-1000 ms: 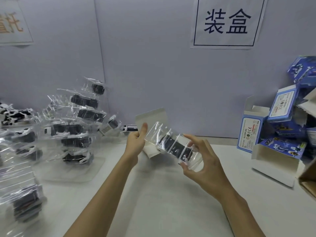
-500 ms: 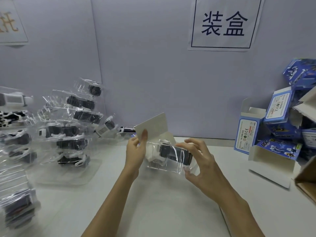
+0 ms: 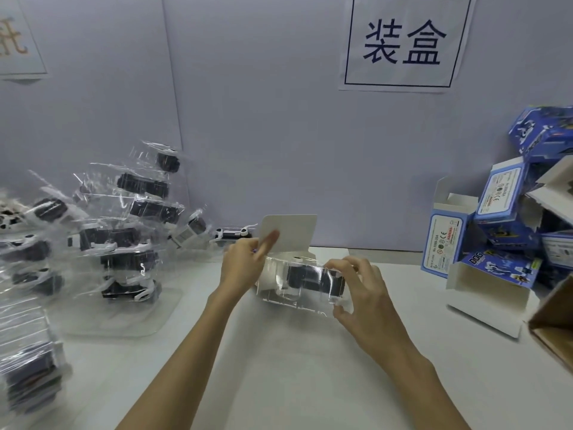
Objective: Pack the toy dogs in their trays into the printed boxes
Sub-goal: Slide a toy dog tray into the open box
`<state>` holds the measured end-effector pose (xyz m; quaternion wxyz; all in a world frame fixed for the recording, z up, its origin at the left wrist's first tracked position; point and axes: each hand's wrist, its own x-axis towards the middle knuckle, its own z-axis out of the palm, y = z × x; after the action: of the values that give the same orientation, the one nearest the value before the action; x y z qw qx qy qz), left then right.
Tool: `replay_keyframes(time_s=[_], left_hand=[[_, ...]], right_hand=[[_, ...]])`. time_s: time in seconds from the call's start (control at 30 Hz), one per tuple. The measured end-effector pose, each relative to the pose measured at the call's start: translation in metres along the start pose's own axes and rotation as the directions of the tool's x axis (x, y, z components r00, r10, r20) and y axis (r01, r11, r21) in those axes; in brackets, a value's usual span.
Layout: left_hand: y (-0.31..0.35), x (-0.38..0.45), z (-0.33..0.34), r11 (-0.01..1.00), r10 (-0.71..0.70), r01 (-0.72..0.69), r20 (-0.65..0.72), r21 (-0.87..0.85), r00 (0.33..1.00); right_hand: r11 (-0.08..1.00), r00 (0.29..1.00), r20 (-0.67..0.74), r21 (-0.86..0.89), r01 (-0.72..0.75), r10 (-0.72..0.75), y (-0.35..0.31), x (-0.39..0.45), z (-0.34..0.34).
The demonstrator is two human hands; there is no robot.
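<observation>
A clear plastic tray (image 3: 305, 282) with a black and white toy dog inside lies level above the table's middle. My right hand (image 3: 359, 290) pinches its right end between thumb and fingers. My left hand (image 3: 245, 265) holds an open box at the tray's left end, one finger pressed against the box's raised white flap (image 3: 293, 231). The tray's left end sits in the box's mouth; the box body is mostly hidden behind my left hand and the tray.
A tall heap of trays with toy dogs (image 3: 124, 228) fills the table's left side. Blue printed boxes (image 3: 511, 231), some open, pile up at the right. A brown carton corner (image 3: 555, 321) juts in at the right edge. A white wall stands behind.
The tray has swung from tilted to level and slid left toward the box mouth. My right hand moved down and left with it. The box flap stands more upright.
</observation>
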<state>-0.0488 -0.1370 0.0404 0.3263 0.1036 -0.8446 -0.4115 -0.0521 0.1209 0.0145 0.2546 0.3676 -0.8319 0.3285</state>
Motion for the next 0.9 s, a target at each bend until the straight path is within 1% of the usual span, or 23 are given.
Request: replay_keyframes(time_s=[0.13,0.2,0.27,0.33,0.4,0.47,0.53,0.57,0.6,0.63,0.67,0.73,0.77,0.83,0.87,0.9], left_hand=[[-0.004,0.0,-0.004,0.989,0.071,-0.077,0.052,0.127,0.996],[-0.004,0.0,-0.008,0.985,0.102,-0.116,0.109,0.13,0.989],[-0.003,-0.002,-0.009,0.987,0.101,-0.119,0.151,0.111,0.983],[-0.003,-0.005,-0.005,0.991,0.066,-0.08,0.135,0.107,0.989],[-0.003,-0.012,0.002,0.987,0.042,-0.057,0.099,0.152,0.994],[-0.004,-0.021,0.012,0.982,0.073,-0.082,0.063,0.17,0.995],[-0.008,-0.029,0.021,0.987,0.094,-0.095,0.016,0.127,0.995],[-0.01,-0.032,0.024,0.991,0.092,-0.091,-0.009,0.103,0.996],[-0.012,-0.034,0.026,0.993,0.085,-0.082,-0.029,0.085,0.996],[-0.013,-0.036,0.028,0.995,0.077,-0.074,-0.037,0.072,0.996],[-0.014,-0.037,0.03,0.996,0.069,-0.067,-0.036,0.061,0.997],[-0.014,-0.04,0.034,0.998,0.058,-0.057,-0.03,0.035,0.998],[-0.015,-0.041,0.036,0.999,0.049,-0.049,-0.034,0.022,0.998],[-0.017,-0.044,0.037,0.999,0.04,-0.039,-0.037,0.012,0.999],[-0.018,-0.045,0.038,0.999,0.039,-0.039,-0.035,0.014,0.999],[-0.019,-0.045,0.038,0.999,0.036,-0.036,-0.032,0.013,0.999]], right_hand=[[0.99,0.995,-0.092,-0.14,0.027,-0.04,-0.007,0.0,0.008],[0.974,0.984,-0.168,-0.228,0.018,-0.058,-0.009,0.0,0.013],[0.956,0.972,-0.227,-0.293,-0.013,-0.057,-0.011,-0.001,0.02],[0.93,0.967,-0.245,-0.365,-0.033,-0.062,-0.013,-0.002,0.029],[0.9,0.969,-0.241,-0.432,-0.052,-0.059,-0.015,-0.005,0.039],[0.885,0.968,-0.251,-0.456,-0.095,-0.026,-0.017,-0.005,0.045],[0.873,0.968,-0.249,-0.467,-0.138,0.02,-0.02,-0.005,0.047],[0.87,0.973,-0.226,-0.47,-0.148,0.044,-0.021,-0.005,0.046],[0.877,0.982,-0.174,-0.458,-0.144,0.07,-0.023,-0.006,0.046],[0.9,0.992,-0.072,-0.419,-0.122,0.101,-0.024,-0.006,0.046],[0.931,0.99,0.06,-0.351,-0.101,0.13,-0.022,-0.008,0.047],[0.984,0.932,0.334,-0.15,-0.096,0.142,-0.014,-0.016,0.048],[0.992,0.91,0.396,-0.072,-0.101,0.121,-0.012,-0.017,0.047],[0.993,0.916,0.387,0.012,-0.116,0.103,-0.01,-0.017,0.044],[0.992,0.922,0.371,0.013,-0.123,0.109,-0.008,-0.016,0.043],[0.993,0.93,0.35,-0.023,-0.115,0.116,-0.006,-0.014,0.04]])
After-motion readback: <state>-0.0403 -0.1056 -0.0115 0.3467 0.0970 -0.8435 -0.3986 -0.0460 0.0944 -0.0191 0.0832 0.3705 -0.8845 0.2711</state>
